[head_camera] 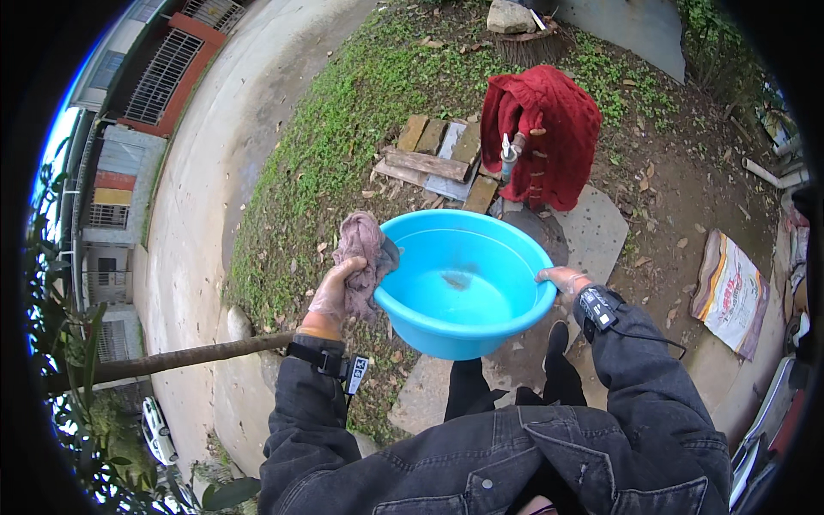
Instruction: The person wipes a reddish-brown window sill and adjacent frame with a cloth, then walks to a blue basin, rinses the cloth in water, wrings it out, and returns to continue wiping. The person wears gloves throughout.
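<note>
A light-blue plastic basin (473, 302) is held up in front of me, with some dark grime on its bottom. My left hand (338, 283), in a thin clear glove, grips a damp pinkish-grey cloth (360, 248) against the basin's left side; whether its fingers also hold the rim cannot be seen. Gloved as well, my right hand (561, 278) grips the basin's right rim. Beyond the basin stands an outdoor water tap (508, 154), with a red knitted garment (566, 141) draped around and behind it.
Bricks and wooden boards (428, 164) lie left of the tap. A stone slab (589, 225) is on the ground near it. At the right lies a printed woven sack (730, 293). A tree trunk (212, 354) crosses at the left. A rock (510, 16) rests on a stump (531, 48).
</note>
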{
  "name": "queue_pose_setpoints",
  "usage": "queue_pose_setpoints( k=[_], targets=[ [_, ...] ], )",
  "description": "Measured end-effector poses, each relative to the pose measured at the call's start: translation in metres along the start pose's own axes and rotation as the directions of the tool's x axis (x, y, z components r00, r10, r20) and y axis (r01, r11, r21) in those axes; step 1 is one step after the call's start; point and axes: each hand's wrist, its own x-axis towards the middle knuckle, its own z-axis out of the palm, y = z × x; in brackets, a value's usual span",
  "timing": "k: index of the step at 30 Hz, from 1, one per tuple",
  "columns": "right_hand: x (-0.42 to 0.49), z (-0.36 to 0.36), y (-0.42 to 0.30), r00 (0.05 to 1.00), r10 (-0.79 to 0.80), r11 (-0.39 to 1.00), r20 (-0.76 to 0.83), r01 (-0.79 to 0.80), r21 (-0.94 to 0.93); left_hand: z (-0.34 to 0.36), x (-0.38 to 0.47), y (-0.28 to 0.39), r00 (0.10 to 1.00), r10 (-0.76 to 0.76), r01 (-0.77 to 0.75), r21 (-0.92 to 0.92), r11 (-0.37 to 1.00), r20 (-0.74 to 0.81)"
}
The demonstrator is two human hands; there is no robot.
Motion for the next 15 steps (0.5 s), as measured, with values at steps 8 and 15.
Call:
queue_pose_setpoints(
  k=[8, 15],
  targets=[
    [0.066, -0.061, 0.093, 0.98, 0.126, 0.992, -0.156, -0.127, -0.001, 0.044, 0.074, -0.094, 0.934, -0.263, 0.315, 0.21, 0.925, -0.244],
    [0.148, -0.059, 0.096, 0.992, 0.016, 1.0, -0.124, -0.018, -0.01, -0.026, 0.104, -0.152, 0.998, -0.04, 0.046, 0.163, 0.986, -0.04]
  ],
)
